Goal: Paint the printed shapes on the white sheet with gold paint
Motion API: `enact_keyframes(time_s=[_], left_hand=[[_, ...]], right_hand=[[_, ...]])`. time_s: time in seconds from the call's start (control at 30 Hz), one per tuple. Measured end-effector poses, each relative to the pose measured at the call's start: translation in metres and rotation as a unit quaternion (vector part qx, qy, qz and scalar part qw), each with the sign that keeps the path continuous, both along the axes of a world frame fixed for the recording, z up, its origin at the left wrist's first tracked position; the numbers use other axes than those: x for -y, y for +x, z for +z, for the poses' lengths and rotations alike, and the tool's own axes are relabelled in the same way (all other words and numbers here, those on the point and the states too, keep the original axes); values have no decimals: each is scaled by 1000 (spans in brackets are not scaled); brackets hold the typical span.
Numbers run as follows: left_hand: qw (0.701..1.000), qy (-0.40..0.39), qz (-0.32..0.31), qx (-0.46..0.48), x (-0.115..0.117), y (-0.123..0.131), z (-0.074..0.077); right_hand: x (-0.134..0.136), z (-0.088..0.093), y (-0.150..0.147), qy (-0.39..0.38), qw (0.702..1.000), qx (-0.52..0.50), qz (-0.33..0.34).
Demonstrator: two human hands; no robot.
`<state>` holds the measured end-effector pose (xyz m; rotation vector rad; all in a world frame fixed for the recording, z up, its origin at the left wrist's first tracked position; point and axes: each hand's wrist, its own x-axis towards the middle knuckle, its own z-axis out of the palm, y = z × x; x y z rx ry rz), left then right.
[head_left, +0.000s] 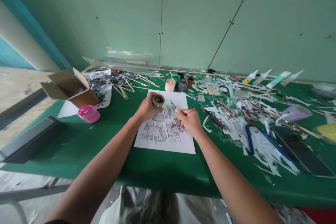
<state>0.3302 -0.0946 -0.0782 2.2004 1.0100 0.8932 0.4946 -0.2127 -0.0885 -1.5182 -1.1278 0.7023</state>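
A white sheet [181, 147] printed with black-and-white patterned shapes lies on the green table before me. My left hand [146, 107] is wrapped round a small open jar [158, 100] of dark brownish paint, held over the sheet's upper left part. Between the fingers of my right hand [189, 120] is a thin red-handled paintbrush [190, 111]. Its tip points down at the printed shapes on the right of the sheet; whether it touches the paper I cannot tell. Behind the sheet stand an orange-pink paint jar [170, 85] and a grey paint jar [182, 84].
On the left are an open cardboard box [81, 94], a pink paint jar [89, 113] and a dark grey case [34, 140]. To the right lie paper scraps [259, 147], scissors [225, 107], a phone [301, 150] and several glue bottles [278, 79]. Thin wooden sticks [141, 80] lie at the back.
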Motion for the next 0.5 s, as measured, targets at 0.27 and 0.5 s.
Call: enact_keyframes(time_s=[0.27,0.5], left_hand=[[999,12,10,-50,0,2,0],[998,15,53,-19,-4,0,0]], right_hand=[[1,2,0,-4,1000,-16,0],[1,-1,1,-2,1000,-10,1]])
